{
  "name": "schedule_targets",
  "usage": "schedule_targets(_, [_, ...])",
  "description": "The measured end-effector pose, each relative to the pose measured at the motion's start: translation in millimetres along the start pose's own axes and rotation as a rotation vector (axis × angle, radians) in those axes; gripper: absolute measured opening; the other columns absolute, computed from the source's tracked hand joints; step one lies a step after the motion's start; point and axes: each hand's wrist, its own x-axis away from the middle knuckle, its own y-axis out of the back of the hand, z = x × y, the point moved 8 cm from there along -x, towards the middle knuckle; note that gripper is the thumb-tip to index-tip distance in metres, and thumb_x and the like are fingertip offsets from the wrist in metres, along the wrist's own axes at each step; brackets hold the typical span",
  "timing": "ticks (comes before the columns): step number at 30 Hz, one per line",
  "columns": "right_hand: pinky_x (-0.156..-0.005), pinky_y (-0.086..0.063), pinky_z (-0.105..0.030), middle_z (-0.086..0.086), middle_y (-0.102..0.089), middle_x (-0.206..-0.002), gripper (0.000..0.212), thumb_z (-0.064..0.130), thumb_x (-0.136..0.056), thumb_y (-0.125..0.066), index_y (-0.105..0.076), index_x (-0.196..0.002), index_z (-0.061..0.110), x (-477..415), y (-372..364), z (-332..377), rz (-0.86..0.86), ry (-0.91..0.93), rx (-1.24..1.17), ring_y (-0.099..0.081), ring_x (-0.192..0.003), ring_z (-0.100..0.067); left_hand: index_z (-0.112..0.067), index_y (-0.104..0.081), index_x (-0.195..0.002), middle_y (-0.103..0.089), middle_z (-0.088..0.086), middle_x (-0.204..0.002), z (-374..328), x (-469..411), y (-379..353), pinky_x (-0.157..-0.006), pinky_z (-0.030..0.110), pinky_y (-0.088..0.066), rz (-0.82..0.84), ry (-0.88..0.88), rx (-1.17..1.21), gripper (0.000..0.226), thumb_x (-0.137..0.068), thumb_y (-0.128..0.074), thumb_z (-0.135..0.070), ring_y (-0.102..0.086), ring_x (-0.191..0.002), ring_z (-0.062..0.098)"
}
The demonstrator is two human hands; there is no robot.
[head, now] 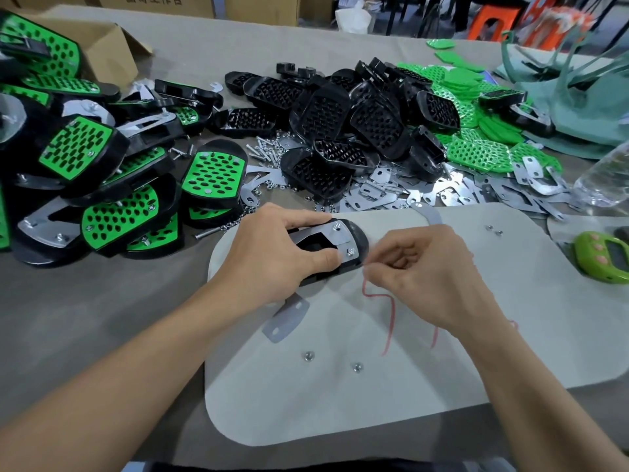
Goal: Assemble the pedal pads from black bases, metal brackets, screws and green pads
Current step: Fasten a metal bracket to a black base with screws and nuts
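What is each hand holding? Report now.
Left hand: holds the black base with its metal bracket.
Right hand: fingers curled beside it; contents cannot be told.

Cloth-covered table [85, 318], parts all over.
Carries pale work mat [544, 284] front centre, with half-built base [360, 238], loose bracket [286, 316] and a few nuts [308, 356] on it. Holds finished pedals [102, 185] heaped left beside cardboard box [105, 46]; black bases [340, 124] piled behind mat, screws [269, 148] and metal brackets [442, 192] strewn at their foot, green pads [476, 151] right of them. Clear bottle [602, 178], green handheld device [606, 257], teal sheet scraps [578, 97] along right edge.
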Motion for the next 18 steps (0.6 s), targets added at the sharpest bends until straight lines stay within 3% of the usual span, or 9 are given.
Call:
schedule_targets(2, [-0.057, -0.050, -0.024, 0.003, -0.071, -0.063, 0.025, 0.003, -0.073, -0.080, -0.079, -0.076, 0.028, 1.3, 6.0, -1.8, -0.036, 0.010, -0.033, -0.059, -0.055, -0.010, -0.055, -0.074, -0.103, -0.057, -0.022, -0.097, 0.1, -0.3, 0.0, -0.069, -0.004, -0.035, 0.003, -0.004, -0.005, 0.049, -0.058, -0.092, -0.050, -0.049, -0.086, -0.027])
schedule_targets(5, [-0.059, -0.050, -0.032, 0.003, -0.072, -0.070, 0.046, 0.005, -0.073, -0.080, -0.076, -0.106, 0.037, 5.1, -6.5, 0.4, 0.119, 0.024, -0.041, -0.055, -0.059, -0.024, -0.054, -0.074, -0.103, -0.056, -0.022, -0.097, -0.7, -0.3, 0.6, -0.069, -0.005, -0.034, -0.004, -0.020, -0.009, 0.048, -0.058, -0.092, -0.052, -0.048, -0.086, -0.029])
schedule_targets(7, [-0.054, -0.045, -0.029, 0.004, -0.071, -0.066, 0.036, 0.009, -0.074, -0.082, -0.077, -0.098, 0.036, 4.3, -7.2, -3.4, 0.128, 0.012, -0.021, -0.051, -0.054, -0.018, -0.051, -0.075, -0.103, -0.057, -0.027, -0.091, -1.3, -0.1, 1.3, -0.068, -0.005, -0.035, -0.015, -0.030, -0.002, 0.048, -0.058, -0.092, -0.051, -0.050, -0.084, -0.029])
schedule_targets(9, [-0.050, -0.040, -0.024, 0.002, -0.069, -0.060, 0.016, 0.014, -0.073, -0.084, -0.076, -0.079, 0.027, 0.6, 1.0, -9.3, 0.029, -0.018, -0.059, -0.049, -0.050, -0.011, -0.048, -0.077, -0.103, -0.062, -0.034, -0.080, -0.8, -0.6, 0.8, -0.067, -0.005, -0.035, -0.016, -0.033, 0.005, 0.048, -0.059, -0.093, -0.047, -0.051, -0.083, -0.029])
schedule_targets(10, [-0.051, -0.040, -0.025, 0.001, -0.069, -0.061, 0.015, 0.015, -0.072, -0.085, -0.076, -0.079, 0.025, 0.6, 2.5, -9.5, 0.007, -0.024, -0.080, -0.049, -0.051, -0.012, -0.047, -0.077, -0.104, -0.061, -0.042, -0.079, -0.9, -0.8, 0.3, -0.067, -0.005, -0.035, -0.014, -0.038, 0.003, 0.047, -0.059, -0.093, -0.046, -0.051, -0.082, -0.030])
schedule_targets(12, [-0.055, -0.043, -0.026, 0.001, -0.070, -0.067, 0.036, 0.014, -0.071, -0.087, -0.077, -0.100, 0.034, 3.4, -2.0, -5.9, 0.061, -0.001, -0.084, -0.049, -0.055, -0.013, -0.045, -0.078, -0.104, -0.048, -0.061, -0.082, -2.9, -0.6, 0.0, -0.068, -0.006, -0.035, -0.013, -0.059, -0.006, 0.047, -0.060, -0.093, -0.047, -0.051, -0.082, -0.031])
schedule_targets(14, [-0.056, -0.044, -0.025, 0.001, -0.069, -0.069, 0.051, 0.016, -0.071, -0.087, -0.073, -0.112, 0.042, 8.1, -12.0, 0.6, 0.174, 0.048, -0.017, -0.046, -0.055, -0.011, -0.044, -0.078, -0.105, -0.044, -0.064, -0.082, -4.2, -0.4, 0.1, -0.068, -0.006, -0.035, -0.012, -0.077, -0.008, 0.048, -0.060, -0.094, -0.048, -0.051, -0.082, -0.032])
schedule_targets(18, [-0.052, -0.042, -0.025, -0.002, -0.068, -0.061, 0.027, 0.024, -0.072, -0.087, -0.077, -0.093, 0.037, 1.9, -12.3, 0.1, 0.074, 0.012, -0.056, -0.045, -0.050, -0.009, -0.043, -0.078, -0.106, -0.048, -0.062, -0.082, -3.1, -1.6, -1.7, -0.067, -0.005, -0.035, 0.014, -0.081, 0.012, 0.049, -0.060, -0.094, -0.049, -0.052, -0.082, -0.031])
